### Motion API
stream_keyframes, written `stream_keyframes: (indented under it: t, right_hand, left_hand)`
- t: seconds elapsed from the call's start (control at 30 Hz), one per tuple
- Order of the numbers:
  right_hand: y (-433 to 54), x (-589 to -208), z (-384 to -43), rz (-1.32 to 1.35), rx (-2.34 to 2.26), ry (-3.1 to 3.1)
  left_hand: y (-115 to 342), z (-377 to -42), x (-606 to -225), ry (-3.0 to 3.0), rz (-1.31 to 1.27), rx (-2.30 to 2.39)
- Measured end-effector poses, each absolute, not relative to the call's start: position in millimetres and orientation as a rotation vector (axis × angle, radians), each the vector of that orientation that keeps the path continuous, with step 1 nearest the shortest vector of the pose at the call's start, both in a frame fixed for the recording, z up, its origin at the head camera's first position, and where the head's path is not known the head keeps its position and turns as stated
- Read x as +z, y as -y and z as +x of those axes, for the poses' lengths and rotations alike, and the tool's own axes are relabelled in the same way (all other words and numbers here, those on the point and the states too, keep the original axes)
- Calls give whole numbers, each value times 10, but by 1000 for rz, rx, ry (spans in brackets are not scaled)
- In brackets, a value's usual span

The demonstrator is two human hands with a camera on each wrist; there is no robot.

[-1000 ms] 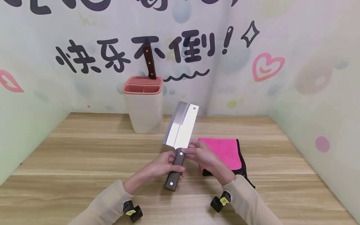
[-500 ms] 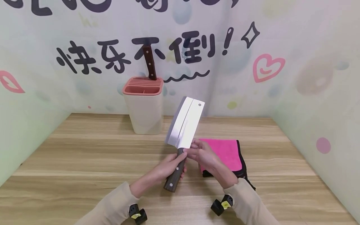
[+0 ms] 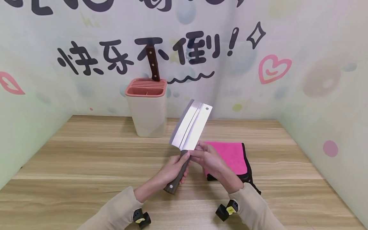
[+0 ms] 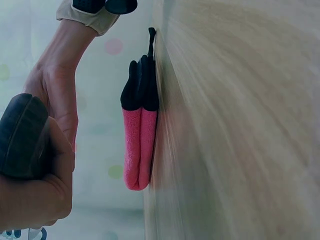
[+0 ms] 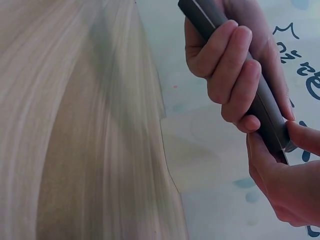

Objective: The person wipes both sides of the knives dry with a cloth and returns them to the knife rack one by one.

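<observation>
My head view, farthest off, looks forward and down past my left hand (image 3: 173,167) and right hand (image 3: 211,161) to the whitish lettered wall (image 3: 100,95). Low over the pale wood-grain tabletop (image 3: 86,166), my left-wrist view, tipped sideways, faces rightward to the folded pink cloth with black edging (image 4: 133,145), which the head view shares; my right-wrist view, sideways and close, faces that wall, all three sharing the dark cleaver handle (image 5: 267,112).

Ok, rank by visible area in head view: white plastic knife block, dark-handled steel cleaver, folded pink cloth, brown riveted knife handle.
1. Knife block
2. Cleaver and pink cloth: too close to rank, partly hidden
3. Brown knife handle
</observation>
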State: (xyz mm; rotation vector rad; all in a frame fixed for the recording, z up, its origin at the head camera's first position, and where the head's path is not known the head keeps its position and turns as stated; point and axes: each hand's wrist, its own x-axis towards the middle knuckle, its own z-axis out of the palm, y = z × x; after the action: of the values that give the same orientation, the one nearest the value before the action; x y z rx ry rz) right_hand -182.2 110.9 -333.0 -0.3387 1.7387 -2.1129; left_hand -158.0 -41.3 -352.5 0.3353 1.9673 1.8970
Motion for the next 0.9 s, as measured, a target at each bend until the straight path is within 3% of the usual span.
stream_keyframes:
  t: [0.53, 0.73, 0.9]
  right_hand:
    - [-1182, -3454, -1825, -462, -1964, -1784]
    - [-1311, -3420, -1784, -505, -1734, -2011]
    - [-1471, -3394, -1751, -710, -1394, -2352]
  left_hand:
    - [523, -1547, -3570, -2009, 330, 1811]
    - [611, -1551, -3579, -2014, 347, 1766]
    - [670, -1557, -3584, -2020, 334, 1756]
